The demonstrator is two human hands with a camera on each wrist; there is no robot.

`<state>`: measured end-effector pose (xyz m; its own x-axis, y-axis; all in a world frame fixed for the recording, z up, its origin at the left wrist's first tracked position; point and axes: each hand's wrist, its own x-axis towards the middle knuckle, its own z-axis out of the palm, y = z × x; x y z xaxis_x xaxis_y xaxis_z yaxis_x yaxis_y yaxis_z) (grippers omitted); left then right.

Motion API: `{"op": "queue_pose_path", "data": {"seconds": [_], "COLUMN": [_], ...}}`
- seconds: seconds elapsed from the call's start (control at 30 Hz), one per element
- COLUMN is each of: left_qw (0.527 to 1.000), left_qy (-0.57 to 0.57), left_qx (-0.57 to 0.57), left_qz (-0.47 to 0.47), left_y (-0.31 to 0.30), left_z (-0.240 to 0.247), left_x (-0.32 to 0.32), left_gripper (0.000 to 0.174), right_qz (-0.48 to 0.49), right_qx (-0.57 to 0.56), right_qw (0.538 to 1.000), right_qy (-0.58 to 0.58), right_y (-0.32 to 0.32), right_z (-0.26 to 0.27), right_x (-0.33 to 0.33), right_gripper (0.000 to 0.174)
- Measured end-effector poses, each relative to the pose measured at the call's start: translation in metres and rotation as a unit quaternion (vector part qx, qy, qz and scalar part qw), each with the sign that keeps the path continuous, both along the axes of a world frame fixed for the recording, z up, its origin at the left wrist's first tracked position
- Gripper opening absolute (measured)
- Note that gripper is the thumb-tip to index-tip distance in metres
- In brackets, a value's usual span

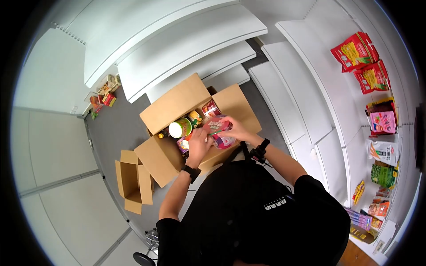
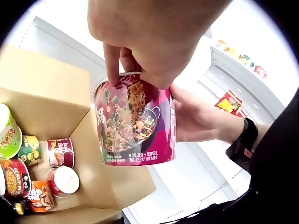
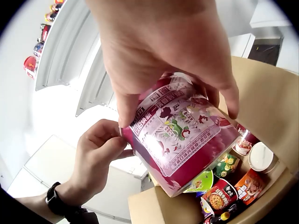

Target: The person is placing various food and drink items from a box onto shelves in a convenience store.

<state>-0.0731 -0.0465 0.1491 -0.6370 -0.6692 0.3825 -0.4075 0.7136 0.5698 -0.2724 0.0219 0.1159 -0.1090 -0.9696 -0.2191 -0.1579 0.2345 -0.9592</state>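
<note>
A magenta instant noodle cup with shiny clear film around it is held above the open carton. My right hand grips it, with thumb and fingers spread round its sides. At the rim, the curled fingers of my left hand pinch the cup's edge. The left wrist view shows the noodle picture on the cup, and my right hand lies partly behind it there. Below in the carton stand a green-and-white tub, a red noodle cup and an orange one.
A smaller open carton stands on the floor at left. White shelves line the back, with more at right holding red snack bags and other packets. Several packages sit on the floor by the far left wall.
</note>
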Motion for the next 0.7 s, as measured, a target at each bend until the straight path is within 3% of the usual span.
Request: {"op": "queue_pose_path", "data": {"seconds": [0.27,0.57,0.7], "left_qw": [0.998,0.991,0.993], "left_qy": [0.038,0.100,0.076], "left_qx": [0.018,0.083,0.084], "left_qz": [-0.043,0.015,0.030], "left_y": [-0.004,0.009,0.008], "left_z": [0.023,0.033,0.027], "left_x": [-0.022,-0.020,-0.011], "left_gripper": [0.016,0.026,0.034], "right_qz": [-0.083,-0.110,-0.111], "right_qx": [-0.058,-0.059,-0.095], "right_qw": [0.994,0.987,0.989], "right_qy": [-0.028,-0.105,-0.032], "right_y": [0.019,0.027,0.029], "right_z": [0.006,0.043,0.068], "right_x": [-0.014,-0.012,-0.016], "right_gripper": [0.055,0.053,0.054]}}
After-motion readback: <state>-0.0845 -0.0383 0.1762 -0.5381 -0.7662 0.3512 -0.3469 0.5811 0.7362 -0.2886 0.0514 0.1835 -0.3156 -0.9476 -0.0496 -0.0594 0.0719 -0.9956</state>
